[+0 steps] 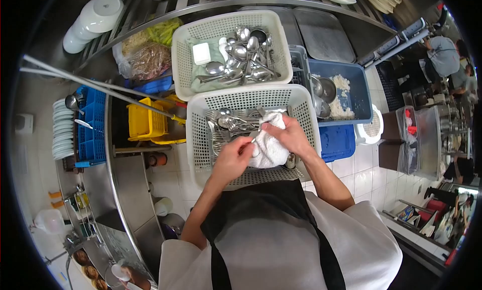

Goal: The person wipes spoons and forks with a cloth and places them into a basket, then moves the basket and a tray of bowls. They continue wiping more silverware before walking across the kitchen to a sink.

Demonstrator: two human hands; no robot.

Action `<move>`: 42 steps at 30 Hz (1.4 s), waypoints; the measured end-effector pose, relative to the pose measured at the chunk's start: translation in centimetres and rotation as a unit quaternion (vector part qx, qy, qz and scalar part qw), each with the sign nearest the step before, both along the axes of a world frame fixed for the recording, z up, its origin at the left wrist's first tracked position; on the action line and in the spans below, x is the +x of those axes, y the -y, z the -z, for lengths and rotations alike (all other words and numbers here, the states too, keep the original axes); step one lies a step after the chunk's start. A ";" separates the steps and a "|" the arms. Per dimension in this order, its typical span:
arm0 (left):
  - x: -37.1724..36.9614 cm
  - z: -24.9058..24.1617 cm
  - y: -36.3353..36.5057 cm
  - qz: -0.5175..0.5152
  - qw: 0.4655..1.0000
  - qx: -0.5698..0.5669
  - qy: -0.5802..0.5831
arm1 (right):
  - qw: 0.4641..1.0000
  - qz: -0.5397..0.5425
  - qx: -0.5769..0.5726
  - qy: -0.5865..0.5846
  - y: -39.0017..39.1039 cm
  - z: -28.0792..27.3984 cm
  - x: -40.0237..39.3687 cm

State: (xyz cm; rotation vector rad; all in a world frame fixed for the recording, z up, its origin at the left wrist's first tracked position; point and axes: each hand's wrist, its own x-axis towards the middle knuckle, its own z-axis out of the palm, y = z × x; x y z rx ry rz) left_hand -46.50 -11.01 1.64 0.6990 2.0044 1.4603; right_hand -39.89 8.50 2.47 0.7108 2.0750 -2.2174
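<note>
A white cloth (271, 150) is bunched up over the near basket, and my right hand (292, 134) is closed around it. At the cloth's left edge, my left hand (233, 157) is pinched shut. A thin pale sliver shows by its fingertips, too small to name. Below both hands sits the white perforated basket (200, 162), with a heap of metal forks and spoons (227, 123) in it. Beyond it, a second white basket (182, 59) holds a pile of spoons (246, 53), a green cloth (213, 46) and a small white square dish (201, 53).
To the right stands a blue-grey tub (359, 97) with metal bowls and white food scraps. A yellow bucket (146, 118) is at the left, near a blue rack (93, 127) and stacked plates (63, 129). Long white poles (108, 89) slant toward the baskets. People work far right.
</note>
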 end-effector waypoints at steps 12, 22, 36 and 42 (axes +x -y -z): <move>0.8 -1.4 -0.4 -0.040 0.998 -0.002 0.044 | 0.960 0.152 -0.226 -0.061 3.3 0.4 -0.2; 1.8 -2.4 0.7 0.022 0.969 -0.053 0.240 | 0.939 0.035 -0.335 0.064 2.7 2.1 2.4; -6.6 9.3 -6.4 -0.131 0.915 -0.375 -0.073 | 0.970 0.205 0.014 -0.128 -9.1 -8.5 -0.2; -7.6 9.7 -7.3 -0.195 0.903 -0.383 -0.002 | 0.880 0.228 -0.263 -0.324 -9.3 -5.6 4.0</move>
